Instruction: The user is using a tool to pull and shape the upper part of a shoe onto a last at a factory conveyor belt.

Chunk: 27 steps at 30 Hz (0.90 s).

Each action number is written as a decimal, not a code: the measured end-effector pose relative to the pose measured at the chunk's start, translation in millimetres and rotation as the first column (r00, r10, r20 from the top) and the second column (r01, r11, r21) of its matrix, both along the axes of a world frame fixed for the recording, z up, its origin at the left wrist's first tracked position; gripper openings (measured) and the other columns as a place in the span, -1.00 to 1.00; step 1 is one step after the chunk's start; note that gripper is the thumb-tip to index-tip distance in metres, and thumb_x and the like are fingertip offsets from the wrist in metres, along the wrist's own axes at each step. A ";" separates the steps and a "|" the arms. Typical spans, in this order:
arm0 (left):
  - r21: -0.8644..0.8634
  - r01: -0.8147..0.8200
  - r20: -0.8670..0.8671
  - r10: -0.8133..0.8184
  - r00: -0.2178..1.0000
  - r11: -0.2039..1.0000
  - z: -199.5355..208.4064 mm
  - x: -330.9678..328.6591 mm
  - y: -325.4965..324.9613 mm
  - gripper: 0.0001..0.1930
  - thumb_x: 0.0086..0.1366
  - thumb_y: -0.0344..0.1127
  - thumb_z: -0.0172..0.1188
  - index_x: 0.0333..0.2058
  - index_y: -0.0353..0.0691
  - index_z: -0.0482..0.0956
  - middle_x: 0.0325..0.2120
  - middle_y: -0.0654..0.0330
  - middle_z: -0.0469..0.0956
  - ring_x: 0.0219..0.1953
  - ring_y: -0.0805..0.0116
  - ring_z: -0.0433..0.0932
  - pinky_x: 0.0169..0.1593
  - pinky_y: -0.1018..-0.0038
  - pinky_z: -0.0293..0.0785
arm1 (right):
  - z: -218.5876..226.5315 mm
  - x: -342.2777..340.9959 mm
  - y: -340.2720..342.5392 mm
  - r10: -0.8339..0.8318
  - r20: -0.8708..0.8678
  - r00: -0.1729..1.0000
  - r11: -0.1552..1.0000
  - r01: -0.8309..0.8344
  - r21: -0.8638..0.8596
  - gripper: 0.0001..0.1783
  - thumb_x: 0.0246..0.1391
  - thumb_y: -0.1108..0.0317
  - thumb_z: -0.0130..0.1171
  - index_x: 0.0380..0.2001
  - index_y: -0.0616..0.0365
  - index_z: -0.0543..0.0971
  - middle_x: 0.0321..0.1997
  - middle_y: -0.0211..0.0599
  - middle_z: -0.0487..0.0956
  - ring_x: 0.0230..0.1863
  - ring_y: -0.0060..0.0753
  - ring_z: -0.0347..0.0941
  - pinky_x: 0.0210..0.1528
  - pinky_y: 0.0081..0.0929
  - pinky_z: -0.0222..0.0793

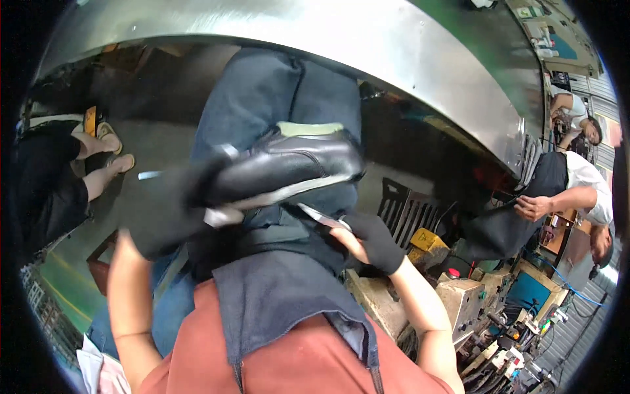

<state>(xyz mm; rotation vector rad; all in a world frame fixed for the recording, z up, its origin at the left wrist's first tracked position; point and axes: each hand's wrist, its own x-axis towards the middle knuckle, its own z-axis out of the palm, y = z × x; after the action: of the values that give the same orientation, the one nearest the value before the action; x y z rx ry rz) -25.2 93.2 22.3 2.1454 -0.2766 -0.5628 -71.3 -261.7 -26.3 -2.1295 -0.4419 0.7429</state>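
Observation:
A glossy black leather shoe (pixel 282 172) lies across my lap, with a pale strip along its lower edge and a light green piece (pixel 310 129) on its far side. My left hand (pixel 174 209), in a dark glove with bare fingertips, is closed around the shoe's left end; motion blurs it. Close to the shoe's near edge, my right hand (pixel 367 240), gloved the same way, grips a slim tool with a pointed metal blade (pixel 315 214). Whether it is a knife or a pair of scissors I cannot tell. The blade points left, just short of the shoe.
A shiny metal bench edge (pixel 367 33) curves across the far side, beyond my knees. Machines (pixel 459 299) and a yellow box (pixel 426 243) stand at right. One person (pixel 577 187) works there beside black material; another person's sandalled feet (pixel 115 148) show at left.

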 end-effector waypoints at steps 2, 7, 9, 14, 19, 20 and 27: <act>0.073 0.049 0.277 -0.068 0.959 0.996 35.2 28.9 30.2 -0.31 -0.03 -0.16 0.48 0.06 -0.33 0.47 -0.07 -0.07 0.57 -0.02 0.08 0.58 0.09 0.27 0.46 | 13.4 -14.4 -8.8 -0.032 -0.025 0.999 0.999 0.031 -0.020 -0.74 0.22 0.22 0.15 -0.42 0.22 0.55 -0.50 -0.04 0.49 -0.47 0.00 0.45 -0.42 -0.25 0.32; -0.289 -0.300 0.355 0.393 0.848 0.909 -38.2 60.0 -35.7 -0.33 -0.04 -0.39 0.40 0.11 -0.33 0.41 0.01 -0.10 0.51 0.11 0.09 0.49 0.24 0.32 0.34 | 26.2 -12.0 8.9 -0.208 -0.248 0.946 0.969 0.234 0.079 -0.66 0.29 0.18 0.07 -0.45 0.24 0.51 -0.56 -0.25 0.46 -0.54 -0.45 0.37 -0.44 -0.43 0.27; -0.082 -0.233 0.519 0.241 0.820 0.969 -83.3 29.2 -90.1 -0.26 0.15 -0.33 0.29 0.26 -0.41 0.19 0.20 -0.23 0.33 0.31 -0.02 0.27 0.35 0.32 0.15 | 21.7 -7.1 12.1 -0.270 -0.236 0.934 0.949 0.299 0.098 -0.66 0.29 0.17 0.07 -0.44 0.24 0.51 -0.55 -0.25 0.47 -0.53 -0.45 0.37 -0.43 -0.44 0.28; -0.235 -0.319 0.058 0.340 0.939 0.918 -130.0 -54.5 -85.5 -0.20 0.28 -0.19 0.24 0.33 -0.46 0.04 0.21 -0.27 0.30 0.29 -0.03 0.32 0.28 0.27 0.26 | 26.0 16.0 -3.7 -0.157 -0.136 0.978 0.986 0.163 0.032 -0.59 0.33 0.14 0.02 -0.43 0.29 0.55 -0.58 -0.35 0.47 -0.48 -0.59 0.32 -0.38 -0.48 0.27; -0.274 -0.317 0.055 0.344 0.937 0.908 -120.4 -68.5 -102.1 -0.12 0.26 -0.16 0.27 0.36 -0.43 -0.05 0.20 -0.27 0.32 0.26 0.01 0.36 0.25 0.27 0.31 | 53.2 55.5 40.4 0.270 0.083 0.959 0.884 -0.213 -0.415 -0.49 0.20 -0.02 0.07 -0.52 0.25 0.61 -0.50 0.03 0.55 -0.41 0.12 0.52 -0.38 -0.11 0.41; -0.259 -0.338 0.061 0.364 0.929 0.905 -129.4 -69.4 -99.4 -0.10 0.25 -0.16 0.28 0.36 -0.42 -0.07 0.20 -0.27 0.31 0.25 0.01 0.37 0.24 0.27 0.32 | 63.1 57.2 58.3 0.363 0.118 0.924 0.797 -0.242 -0.553 -0.49 0.21 -0.05 0.05 -0.51 0.21 0.63 -0.47 -0.03 0.57 -0.41 0.02 0.56 -0.40 -0.12 0.45; -0.301 -0.271 0.009 0.287 0.958 0.914 -126.0 -40.0 -92.8 -0.09 0.25 -0.23 0.26 0.40 -0.31 -0.13 0.31 -0.11 0.19 0.31 0.07 0.27 0.34 0.28 0.17 | -17.6 99.9 19.0 0.553 0.591 0.587 0.827 -0.300 -0.476 -0.52 0.18 -0.11 0.07 -0.51 0.10 0.55 -0.50 -0.22 0.53 -0.48 -0.21 0.55 -0.45 -0.30 0.47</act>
<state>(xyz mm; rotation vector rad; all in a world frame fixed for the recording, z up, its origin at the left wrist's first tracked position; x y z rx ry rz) -65.2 0.5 -103.6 1.8644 -0.0729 -0.2783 28.6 -242.7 -43.8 -2.6262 -1.4001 0.1877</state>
